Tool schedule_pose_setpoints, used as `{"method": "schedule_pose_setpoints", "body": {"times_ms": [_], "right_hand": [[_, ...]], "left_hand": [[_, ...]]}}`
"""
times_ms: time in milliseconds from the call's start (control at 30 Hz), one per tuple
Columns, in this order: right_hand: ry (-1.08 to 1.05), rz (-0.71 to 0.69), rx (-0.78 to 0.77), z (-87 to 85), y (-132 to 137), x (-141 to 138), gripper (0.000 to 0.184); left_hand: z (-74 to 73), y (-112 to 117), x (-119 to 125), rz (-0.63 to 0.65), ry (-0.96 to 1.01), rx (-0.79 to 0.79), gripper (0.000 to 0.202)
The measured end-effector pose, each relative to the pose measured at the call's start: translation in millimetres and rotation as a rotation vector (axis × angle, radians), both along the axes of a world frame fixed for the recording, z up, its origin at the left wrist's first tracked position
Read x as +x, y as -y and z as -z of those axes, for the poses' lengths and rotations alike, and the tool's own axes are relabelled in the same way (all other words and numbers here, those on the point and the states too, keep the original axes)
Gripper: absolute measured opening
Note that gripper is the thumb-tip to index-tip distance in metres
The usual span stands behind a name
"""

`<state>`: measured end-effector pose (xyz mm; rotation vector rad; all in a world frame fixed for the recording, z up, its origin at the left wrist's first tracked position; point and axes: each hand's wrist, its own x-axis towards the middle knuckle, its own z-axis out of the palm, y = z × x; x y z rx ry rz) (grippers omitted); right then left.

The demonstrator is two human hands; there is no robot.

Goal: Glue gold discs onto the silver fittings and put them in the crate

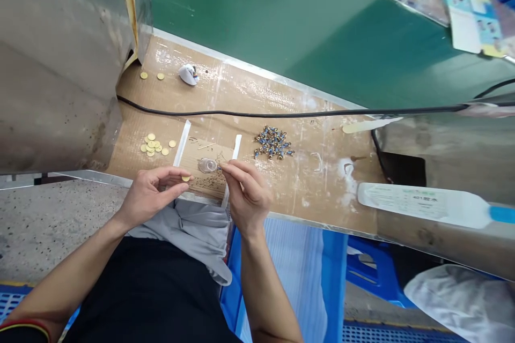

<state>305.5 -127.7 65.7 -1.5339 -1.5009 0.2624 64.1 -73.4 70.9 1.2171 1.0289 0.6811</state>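
Person is working over a cardboard-covered bench (pixel 317 193), both hands drawn in close. Left hand (pixel 152 194) is pinching a small gold disc (pixel 185 178), thumb and forefinger together on its rim, the other fingers curling just behind. Right hand (pixel 246 193) is coming in from the other side, its thumb and forefinger (pixel 231 169) meeting at the tips on something too tiny to make out.

The disc is round, so it is showing no long axis. It is lying left of the right fingertips and near them, with a clear glass dish (pixel 208 165) between the two hands. The right hand is the nearer to that dish, its fingertips just beside the rim.

The dish is resting on a brown card (pixel 205 187) flecked with small bits, between two white plastic strips (pixel 182 143). A loose cluster of gold discs (pixel 152 144) is lying farther left, and a heap of blue-and-gold charms (pixel 273 142) is lying beyond the right hand. A black cable (pixel 281 113) is running across the bench.

Legible writing: a white glue bottle (pixel 418 201) with a blue end is lying to the right, its label reading "401 胶水"; the smaller print is too blurred to read.
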Motion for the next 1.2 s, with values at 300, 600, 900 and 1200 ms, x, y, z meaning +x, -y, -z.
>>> {"method": "schedule_pose_setpoints", "body": {"times_ms": [300,600,900,1200], "right_hand": [[0.029,-0.003,-0.007,2.0,-0.2,-1.9,0.026],[0.110,-0.023,0.075,6.6,0.8,-1.3,0.032],[0.180,-0.061,0.100,5.3,3.9,-0.3,0.044],[0.181,-0.076,0.100,5.2,3.5,-0.3,0.046]], "left_hand": [[4.6,2.4,3.0,-0.074,0.043,-0.001,0.025],[3.1,1.6,2.2,-0.061,0.024,-0.003,0.024],[6.3,2.0,2.0,-0.060,0.023,0.020,0.022],[4.9,1.4,2.4,-0.058,0.008,0.044,0.021]]}}
